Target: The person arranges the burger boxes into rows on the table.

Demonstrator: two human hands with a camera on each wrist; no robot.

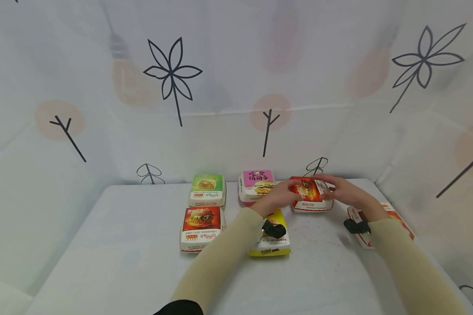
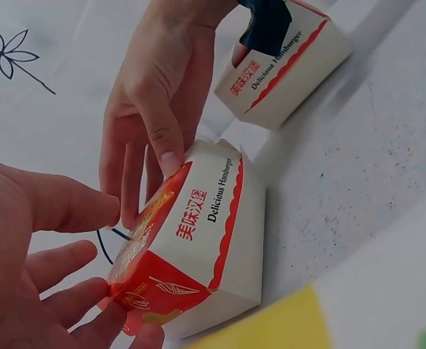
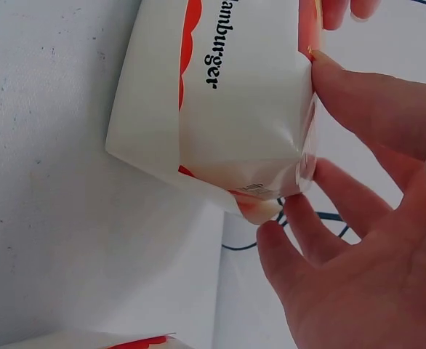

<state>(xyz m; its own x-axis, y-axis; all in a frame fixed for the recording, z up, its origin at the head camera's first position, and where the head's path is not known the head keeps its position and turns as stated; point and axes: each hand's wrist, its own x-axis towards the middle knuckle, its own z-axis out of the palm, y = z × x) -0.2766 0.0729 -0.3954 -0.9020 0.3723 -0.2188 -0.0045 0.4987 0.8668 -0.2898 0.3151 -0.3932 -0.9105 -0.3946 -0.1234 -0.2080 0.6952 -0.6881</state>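
Observation:
A red-and-white hamburger box (image 1: 309,205) sits on the table, lid down, between my two hands. At its left end is my left hand (image 1: 277,197), its loosely bent fingers touching the red corner, as the left wrist view shows. My right hand (image 1: 347,194) is at the other end. Its thumb (image 3: 373,102) rests on the lid's edge, and its fingers reach a small raised flap (image 3: 260,209) at the box's end. Neither hand visibly grips the box (image 2: 220,225); the underside of it is hidden.
Left stand a green box (image 1: 207,190) and a red burger box (image 1: 202,227). A pink box (image 1: 256,181) is behind a yellow box (image 1: 270,247), partly covered by my left arm. Another red-and-white box (image 1: 365,240) lies under my right wrist. A patterned cloth (image 1: 228,140) hangs behind the table.

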